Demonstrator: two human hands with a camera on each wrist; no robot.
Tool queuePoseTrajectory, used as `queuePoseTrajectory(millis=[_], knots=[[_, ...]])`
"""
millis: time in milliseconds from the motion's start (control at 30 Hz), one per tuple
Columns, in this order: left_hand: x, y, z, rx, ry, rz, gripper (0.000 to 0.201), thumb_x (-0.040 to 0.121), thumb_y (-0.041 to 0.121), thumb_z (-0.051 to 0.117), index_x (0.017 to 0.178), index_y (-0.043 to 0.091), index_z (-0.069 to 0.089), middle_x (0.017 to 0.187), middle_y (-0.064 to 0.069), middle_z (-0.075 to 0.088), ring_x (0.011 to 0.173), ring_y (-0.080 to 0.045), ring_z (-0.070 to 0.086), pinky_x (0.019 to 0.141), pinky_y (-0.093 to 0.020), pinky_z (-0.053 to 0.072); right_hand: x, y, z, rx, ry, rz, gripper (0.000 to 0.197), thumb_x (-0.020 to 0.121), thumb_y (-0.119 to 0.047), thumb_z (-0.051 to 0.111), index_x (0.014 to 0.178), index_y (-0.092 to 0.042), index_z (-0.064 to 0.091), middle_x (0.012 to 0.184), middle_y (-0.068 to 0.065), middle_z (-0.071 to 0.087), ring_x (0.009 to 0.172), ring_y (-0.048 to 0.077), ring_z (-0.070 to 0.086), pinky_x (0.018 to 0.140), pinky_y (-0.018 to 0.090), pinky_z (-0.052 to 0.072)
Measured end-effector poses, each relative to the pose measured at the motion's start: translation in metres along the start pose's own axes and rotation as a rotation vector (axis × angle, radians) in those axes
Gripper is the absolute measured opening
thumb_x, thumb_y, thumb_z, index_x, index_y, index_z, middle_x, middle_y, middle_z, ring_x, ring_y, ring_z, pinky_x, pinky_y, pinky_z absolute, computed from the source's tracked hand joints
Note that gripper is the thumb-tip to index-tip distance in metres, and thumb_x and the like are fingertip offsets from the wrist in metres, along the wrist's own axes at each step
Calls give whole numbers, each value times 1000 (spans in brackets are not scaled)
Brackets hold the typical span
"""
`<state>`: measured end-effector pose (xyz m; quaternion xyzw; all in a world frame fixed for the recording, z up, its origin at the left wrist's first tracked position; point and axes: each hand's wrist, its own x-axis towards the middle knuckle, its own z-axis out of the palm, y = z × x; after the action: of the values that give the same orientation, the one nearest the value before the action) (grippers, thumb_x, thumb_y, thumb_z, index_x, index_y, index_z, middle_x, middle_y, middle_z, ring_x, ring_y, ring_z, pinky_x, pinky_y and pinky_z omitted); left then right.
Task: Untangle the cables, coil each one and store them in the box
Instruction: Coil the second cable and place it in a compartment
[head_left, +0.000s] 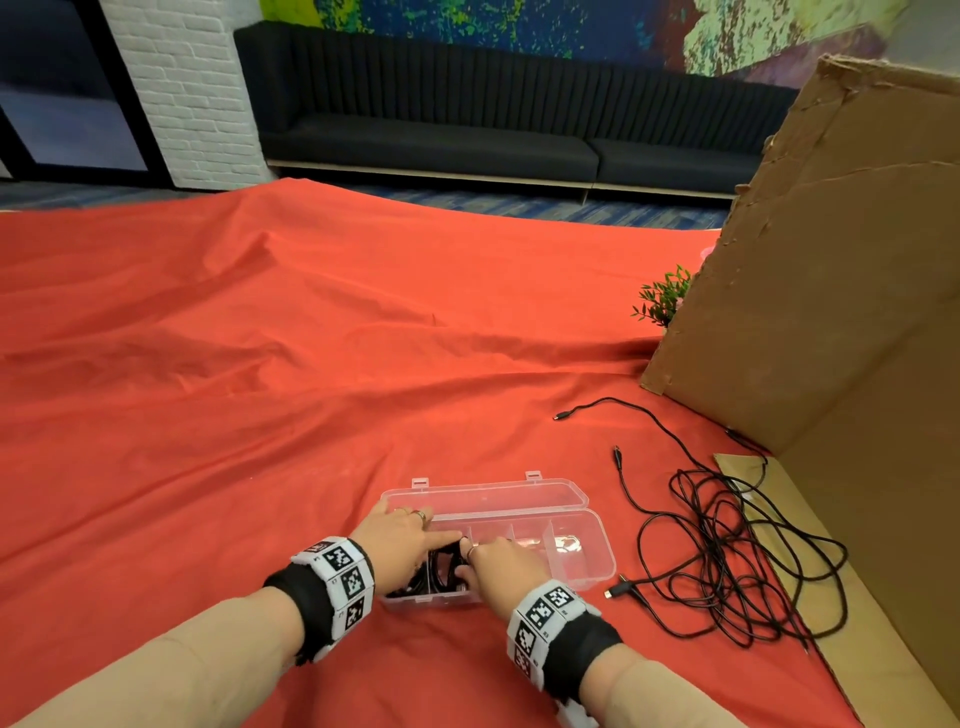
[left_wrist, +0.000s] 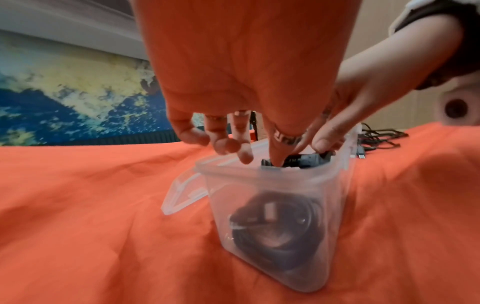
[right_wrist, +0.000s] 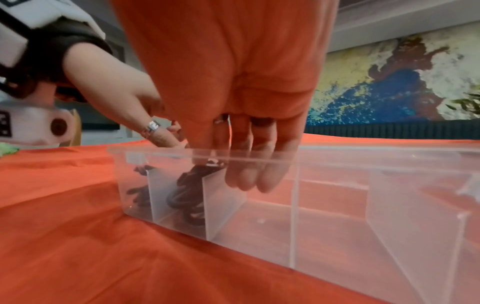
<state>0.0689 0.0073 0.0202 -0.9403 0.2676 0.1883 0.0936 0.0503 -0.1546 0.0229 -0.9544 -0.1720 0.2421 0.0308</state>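
Observation:
A clear plastic box (head_left: 597, 566) with dividers lies on the red cloth, its lid (head_left: 493, 491) folded open behind it. A coiled black cable (head_left: 441, 569) sits in its left end compartments, seen through the wall in the left wrist view (left_wrist: 280, 222) and the right wrist view (right_wrist: 187, 189). My left hand (head_left: 400, 540) reaches in from the left, fingers nearly straight, a fingertip (left_wrist: 275, 162) pressing on the coil. My right hand (head_left: 498, 566) comes in from the near side, thumb on the coil, other fingers (right_wrist: 246, 176) hanging straight into the box. A tangle of black cables (head_left: 727, 551) lies right of the box.
A large cardboard sheet (head_left: 805, 286) stands at the right, with another piece flat under it. A small green plant (head_left: 662, 296) peeks out behind it. The wrinkled red cloth (head_left: 260, 364) covers the whole surface. Loose cable ends (head_left: 561, 415) stretch towards the far right.

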Motion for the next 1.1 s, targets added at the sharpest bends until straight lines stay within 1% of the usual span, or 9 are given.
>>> queuePoseTrajectory(millis=[100, 200, 267, 433, 567, 667, 767, 933, 1100], knots=[[1, 4, 1, 7, -17, -18, 63, 92, 13, 36, 144, 42, 17, 139, -9, 37, 124, -28, 43, 113, -54, 13, -3, 1, 1, 106, 73, 48, 37, 97, -34, 45, 123, -10, 55, 111, 16, 65, 103, 31, 62, 79, 35, 48], [1, 6, -3, -7, -29, -41, 63, 92, 12, 36, 142, 45, 20, 141, -8, 37, 126, -27, 42, 111, -51, 16, -2, 5, 8, 208, 136, 59, 37, 94, -36, 51, 120, -12, 60, 107, 12, 67, 100, 26, 63, 83, 34, 49], [2, 7, -7, -17, -34, -51, 61, 92, 13, 36, 141, 46, 24, 141, -8, 38, 127, -27, 40, 110, -49, 17, -2, 7, 15, 188, 113, 32, 37, 95, -37, 47, 118, -12, 61, 107, 12, 66, 99, 27, 63, 82, 34, 48], [4, 10, -13, -31, -49, -53, 59, 92, 10, 34, 140, 44, 30, 140, -8, 40, 132, -26, 35, 108, -49, 18, -4, 5, 21, 39, 39, -47, 53, 100, -40, 27, 108, -1, 62, 109, 18, 59, 98, 35, 60, 80, 41, 48], [2, 8, -14, -30, -79, -57, 60, 92, 13, 37, 140, 47, 27, 141, -8, 38, 132, -25, 35, 107, -49, 19, -6, 2, 16, 32, 10, -62, 49, 99, -42, 29, 116, -7, 59, 115, 17, 55, 105, 36, 57, 83, 43, 46], [2, 7, -13, -57, -80, -68, 63, 90, 10, 38, 140, 48, 27, 141, -8, 38, 132, -25, 35, 107, -50, 19, -11, 5, 15, 141, 80, -58, 42, 99, -38, 35, 128, -14, 54, 120, 11, 54, 110, 32, 56, 89, 41, 47], [2, 7, -11, -71, -67, -76, 63, 90, 10, 37, 138, 50, 28, 142, -8, 37, 132, -25, 34, 107, -50, 19, -15, 7, 13, 90, 55, -88, 45, 97, -44, 35, 132, -21, 51, 122, 10, 51, 111, 32, 55, 91, 41, 46], [1, 8, -11, -82, -67, -83, 68, 88, 6, 36, 139, 50, 27, 142, -8, 36, 132, -25, 34, 108, -49, 20, -17, 4, 12, -8, 33, -96, 52, 100, -40, 25, 111, -5, 62, 113, 18, 55, 99, 38, 59, 80, 42, 44], [0, 7, -10, -84, -82, -93, 68, 89, 7, 36, 138, 52, 24, 145, -9, 34, 133, -26, 34, 108, -50, 20, -14, 5, 11, 36, -20, -80, 62, 100, -46, 21, 99, -3, 65, 112, 17, 54, 101, 35, 57, 90, 43, 40]])
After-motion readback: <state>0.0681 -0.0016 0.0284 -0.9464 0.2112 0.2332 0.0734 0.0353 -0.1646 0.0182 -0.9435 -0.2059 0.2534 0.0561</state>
